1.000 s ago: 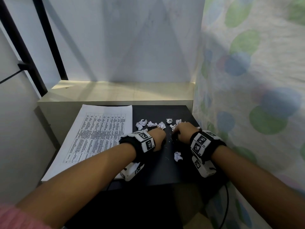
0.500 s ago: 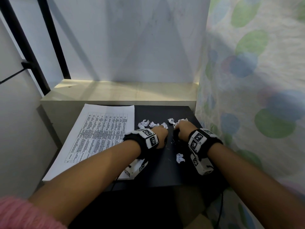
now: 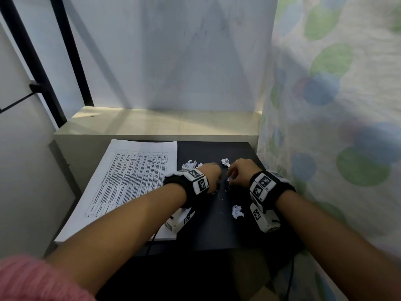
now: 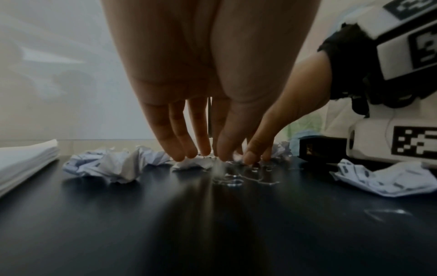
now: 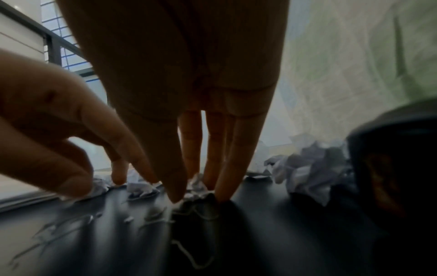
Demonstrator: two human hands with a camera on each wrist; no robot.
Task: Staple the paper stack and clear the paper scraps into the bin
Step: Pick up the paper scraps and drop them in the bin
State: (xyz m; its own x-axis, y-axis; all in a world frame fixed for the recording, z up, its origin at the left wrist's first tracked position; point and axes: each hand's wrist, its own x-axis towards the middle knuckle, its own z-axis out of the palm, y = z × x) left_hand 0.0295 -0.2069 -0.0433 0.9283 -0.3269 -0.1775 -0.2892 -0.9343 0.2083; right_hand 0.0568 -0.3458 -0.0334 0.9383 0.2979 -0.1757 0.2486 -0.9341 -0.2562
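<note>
Several crumpled scraps (image 3: 191,164) sit on the black tabletop (image 3: 217,231), strung out at roughly 12 o'clock from both hands; one stray scrap (image 3: 237,211) lies at 6 o'clock of the right hand (image 3: 240,172), just beside the wrist camera. Paper stack (image 3: 130,181) lies at 9 o'clock of the hands, overhanging the tabletop's left edge; can't tell if it is stapled. Bent loose staples (image 4: 232,180) are scattered between the hands.

Left hand (image 3: 211,173): fingers straight and pointing down, fingertips (image 4: 179,156) touching a scrap, grip not closed on anything. Right hand: fingers also extended downward, tips on a scrap by the staples; grip looks unclosed, though whether thumb and finger pinch that scrap I can't tell. A dark object (image 5: 390,168) sits at 3 o'clock of the right hand, possibly the stapler, too blurred to say.

Judgement: step in hand is gathering scraps. To do it well:
- rake both hands inward so scraps bunch into one pile, then cup it
- keep fingertips flat on the tabletop so the staples come along rather than prick
- don't forget the stray at 6 o'clock
- keep the sweep off the stack edge

No bin in view.
</note>
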